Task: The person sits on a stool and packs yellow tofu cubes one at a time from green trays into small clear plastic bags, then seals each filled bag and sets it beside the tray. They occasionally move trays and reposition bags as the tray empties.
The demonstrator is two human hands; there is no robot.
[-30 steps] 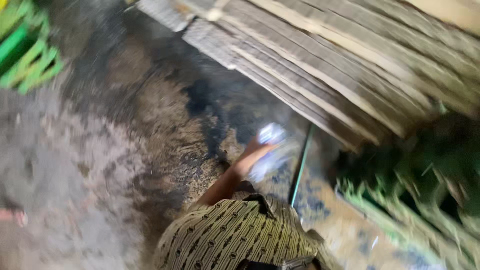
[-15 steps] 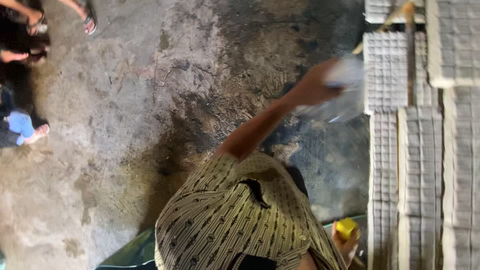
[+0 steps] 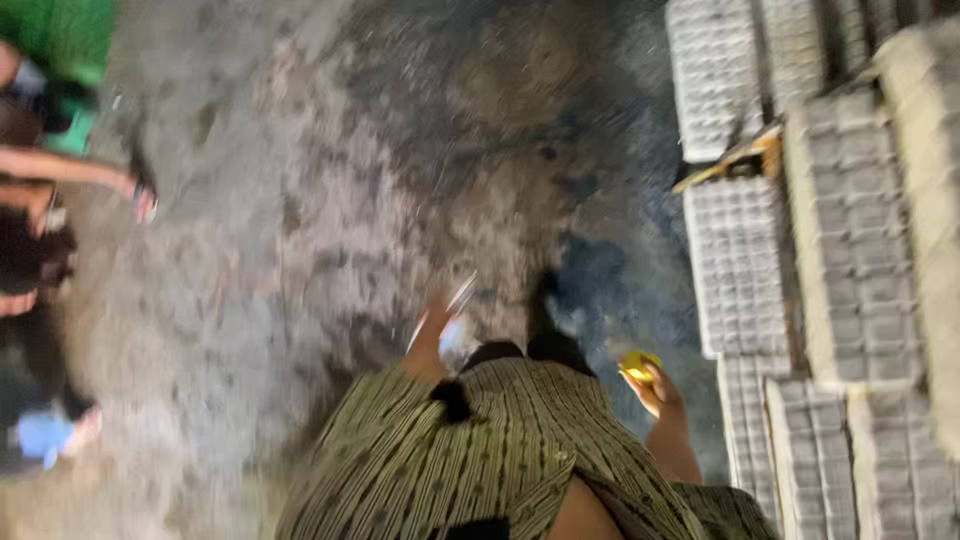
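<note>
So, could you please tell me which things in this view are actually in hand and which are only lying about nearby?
In hand:
- right hand holds a small yellow object
- left hand holds a pale, blurred item, too smeared to identify

Lying about:
- stacks of grey egg trays on the right
- stained concrete floor
- other people's limbs at the left edge
- green object, top left

A small round yellow object (image 3: 638,364) sits in curled fingers; a blurred pale flat item (image 3: 452,322) is in the other hand

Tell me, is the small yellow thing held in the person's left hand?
No, the yellow object sits in the right hand, while the left hand holds something pale and blurred.
</note>
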